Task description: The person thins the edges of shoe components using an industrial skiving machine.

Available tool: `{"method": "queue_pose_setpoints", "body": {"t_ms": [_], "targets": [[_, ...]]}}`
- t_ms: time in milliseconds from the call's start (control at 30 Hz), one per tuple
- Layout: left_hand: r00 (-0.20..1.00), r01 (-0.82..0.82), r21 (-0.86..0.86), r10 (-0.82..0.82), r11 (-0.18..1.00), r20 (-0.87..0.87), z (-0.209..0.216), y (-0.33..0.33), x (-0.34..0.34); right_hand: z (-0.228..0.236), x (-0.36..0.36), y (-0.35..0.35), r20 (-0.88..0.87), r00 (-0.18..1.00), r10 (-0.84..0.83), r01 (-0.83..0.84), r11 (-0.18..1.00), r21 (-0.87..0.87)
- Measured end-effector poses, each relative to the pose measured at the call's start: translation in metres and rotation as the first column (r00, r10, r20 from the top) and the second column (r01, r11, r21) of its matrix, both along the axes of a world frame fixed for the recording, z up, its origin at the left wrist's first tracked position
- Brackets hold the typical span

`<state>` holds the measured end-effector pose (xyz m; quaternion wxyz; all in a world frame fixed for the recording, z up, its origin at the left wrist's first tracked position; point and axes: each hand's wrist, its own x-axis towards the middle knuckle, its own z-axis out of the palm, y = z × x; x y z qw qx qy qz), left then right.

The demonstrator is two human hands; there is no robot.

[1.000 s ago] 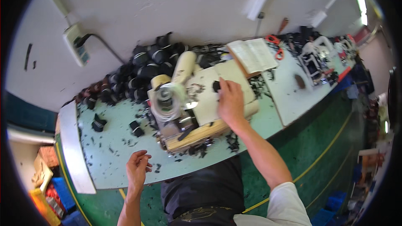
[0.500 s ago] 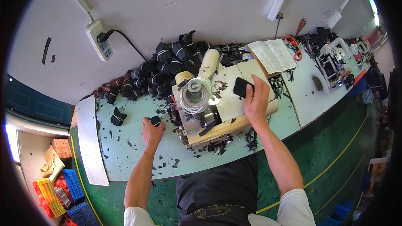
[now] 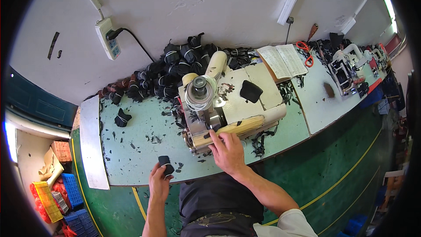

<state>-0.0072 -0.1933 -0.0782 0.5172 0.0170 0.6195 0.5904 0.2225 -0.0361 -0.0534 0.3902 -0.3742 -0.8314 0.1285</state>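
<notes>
Near the table's front edge, my left hand (image 3: 158,183) grips a small black bundle (image 3: 165,165) with a light band around it. My right hand (image 3: 229,152) is at the front of a cream-coloured machine (image 3: 232,79), fingers stretched out and apart. Its index fingertip is by the worn yellow front edge (image 3: 241,125), close to the metal roller (image 3: 215,121); a small dark scrap lies beside it. On the machine's flat top rests a stack of black pieces (image 3: 251,91), untouched. Another black bundle (image 3: 123,117) lies alone on the table at the left.
Banded black bundles (image 3: 177,61) are heaped along the wall behind the machine. An open notebook (image 3: 283,61) and orange-handled scissors (image 3: 305,54) lie at the back right. Dark scraps litter the pale table (image 3: 136,158). Further right stands another machine (image 3: 344,72). Crates (image 3: 48,199) are at lower left.
My right hand has let go of the black stack on the machine's top and moved left and nearer, to the machine's front edge. My left hand has drawn its black bundle toward the table's front edge.
</notes>
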Motion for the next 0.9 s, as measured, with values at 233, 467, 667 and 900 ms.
{"method": "queue_pose_setpoints", "body": {"t_ms": [233,467,667,900], "targets": [[0.894,0.043,0.272,-0.158,0.961,0.419,0.035,0.004,0.029,0.0,-0.005,-0.079,-0.193,0.96,0.202,-0.271,0.836,-0.476],[0.877,0.281,0.271,-0.361,0.921,0.316,0.041,0.004,0.05,0.021,-0.015,-0.076,-0.186,0.976,0.116,-0.18,0.908,-0.379],[0.862,0.491,0.129,-0.502,0.862,0.076,0.047,-0.007,0.053,0.012,-0.006,-0.096,0.127,0.971,0.203,-0.171,0.959,-0.225],[0.72,0.688,0.001,-0.683,0.725,0.122,0.067,0.017,0.053,0.006,0.004,-0.094,-0.01,0.975,0.22,-0.216,0.948,-0.233]]}}
